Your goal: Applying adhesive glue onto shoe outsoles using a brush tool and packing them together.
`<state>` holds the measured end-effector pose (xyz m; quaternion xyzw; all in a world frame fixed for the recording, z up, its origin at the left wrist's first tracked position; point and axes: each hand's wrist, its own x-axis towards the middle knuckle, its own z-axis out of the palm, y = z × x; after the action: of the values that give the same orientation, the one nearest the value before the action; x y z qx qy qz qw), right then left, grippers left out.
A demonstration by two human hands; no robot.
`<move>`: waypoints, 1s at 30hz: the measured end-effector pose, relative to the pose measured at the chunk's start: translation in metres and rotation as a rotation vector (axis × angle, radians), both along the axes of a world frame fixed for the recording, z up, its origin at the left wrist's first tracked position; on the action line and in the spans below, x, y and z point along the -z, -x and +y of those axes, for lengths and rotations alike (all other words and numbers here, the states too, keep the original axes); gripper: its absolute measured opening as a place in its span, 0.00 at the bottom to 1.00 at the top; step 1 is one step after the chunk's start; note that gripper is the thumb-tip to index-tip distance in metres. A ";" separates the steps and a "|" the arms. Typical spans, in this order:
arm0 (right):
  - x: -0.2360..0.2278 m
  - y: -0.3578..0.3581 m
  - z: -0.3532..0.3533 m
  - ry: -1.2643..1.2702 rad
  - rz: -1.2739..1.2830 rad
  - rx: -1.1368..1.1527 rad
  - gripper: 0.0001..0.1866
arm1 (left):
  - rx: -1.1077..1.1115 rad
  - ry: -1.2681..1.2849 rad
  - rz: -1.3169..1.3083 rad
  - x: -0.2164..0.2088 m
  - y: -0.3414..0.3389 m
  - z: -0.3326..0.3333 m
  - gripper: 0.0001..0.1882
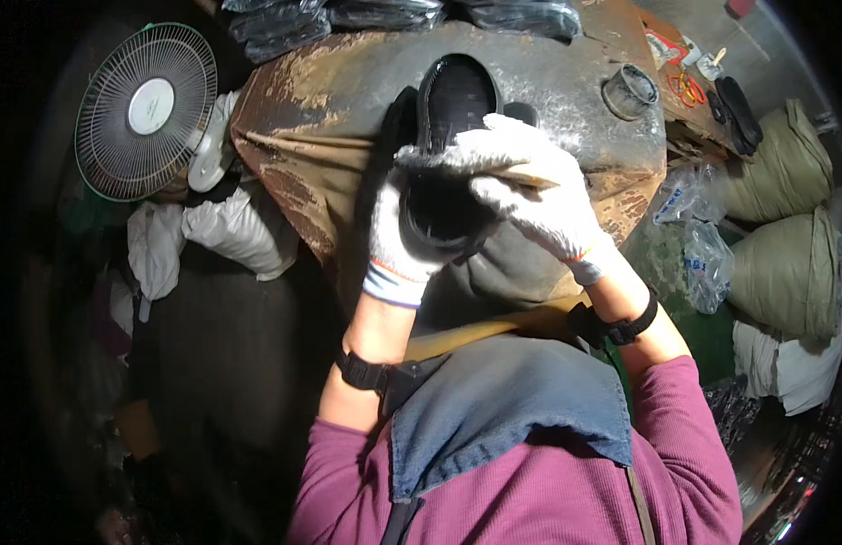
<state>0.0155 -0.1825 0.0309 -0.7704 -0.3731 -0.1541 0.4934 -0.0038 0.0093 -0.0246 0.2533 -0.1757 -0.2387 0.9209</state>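
Note:
My left hand (398,222), in a white knit glove, grips a black shoe sole (458,91) by its near end and left side. The sole is tilted up over the table, its ribbed inner face toward me and its raised rim around it. Across the middle of the sole lies my gloved right hand (534,186), fingers bent together. Between its thumb and fingers shows a short tan strip, perhaps a thin tool's handle; its working end is hidden. Beneath and behind the held sole, other dark sole shapes (522,113) show in part.
A worn, cloth-covered table (566,73) carries a grey round tin (630,92) and black plastic-wrapped bundles (384,13). To the left stand a fan (150,107) and white sacks (230,232). Orange-handled scissors (685,89) lie on the right-hand bench, above green sacks (784,272).

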 end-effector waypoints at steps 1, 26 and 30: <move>-0.002 0.006 0.004 0.061 -0.059 -0.007 0.13 | 0.219 0.389 0.181 0.008 -0.005 0.007 0.33; 0.008 -0.020 -0.019 -0.189 0.452 0.438 0.13 | -0.958 -1.404 -1.235 -0.016 0.044 0.046 0.15; 0.011 -0.033 -0.006 -0.120 0.264 0.386 0.14 | -0.515 -0.901 -0.313 0.001 0.100 0.065 0.13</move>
<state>0.0483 -0.1887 0.0203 -0.8103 -0.1413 -0.1654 0.5441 -0.1042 0.0746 -0.0251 0.6903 -0.1236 -0.0166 0.7127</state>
